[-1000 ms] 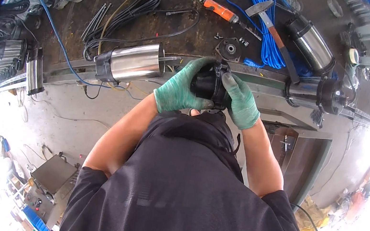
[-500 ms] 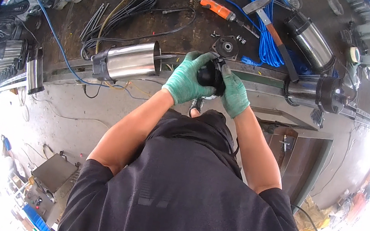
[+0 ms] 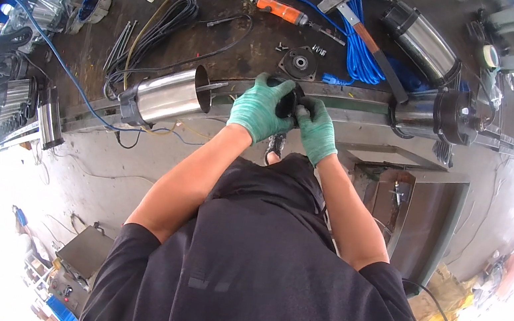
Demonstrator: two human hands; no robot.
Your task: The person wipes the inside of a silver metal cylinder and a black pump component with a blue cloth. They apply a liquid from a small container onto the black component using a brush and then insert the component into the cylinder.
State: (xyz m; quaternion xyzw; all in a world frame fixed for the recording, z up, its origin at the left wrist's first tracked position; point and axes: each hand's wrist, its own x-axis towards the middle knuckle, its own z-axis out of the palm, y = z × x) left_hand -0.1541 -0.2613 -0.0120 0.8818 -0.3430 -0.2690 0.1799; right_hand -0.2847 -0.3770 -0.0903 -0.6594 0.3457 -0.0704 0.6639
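Just in front of the workbench edge, I hold a round black cup-like part (image 3: 287, 105). My left hand (image 3: 257, 108), in a green glove, is wrapped round its left side. My right hand (image 3: 317, 130), gloved alike, has its fingers closed on the part's right rim. The part is tilted and my gloves hide much of it; whether anything small is between the right fingers, I cannot tell. On the bench just beyond lies a dark flange with a round centre (image 3: 299, 64), with a small spring (image 3: 319, 50) behind it. Left of my hands, a steel cylinder (image 3: 170, 94) lies on its side.
An orange air tool (image 3: 281, 10), a hammer (image 3: 364, 35) and a coil of blue cable (image 3: 366, 63) lie farther back. Steel pump bodies (image 3: 427, 43) lie at right. Black cable (image 3: 163, 31) and long bolts (image 3: 119, 44) are at left. A metal cabinet (image 3: 426, 214) stands below right.
My right hand has shifted down the right side of the black part, and the part has turned in my left hand. The whole bench appears slightly shifted left in view.
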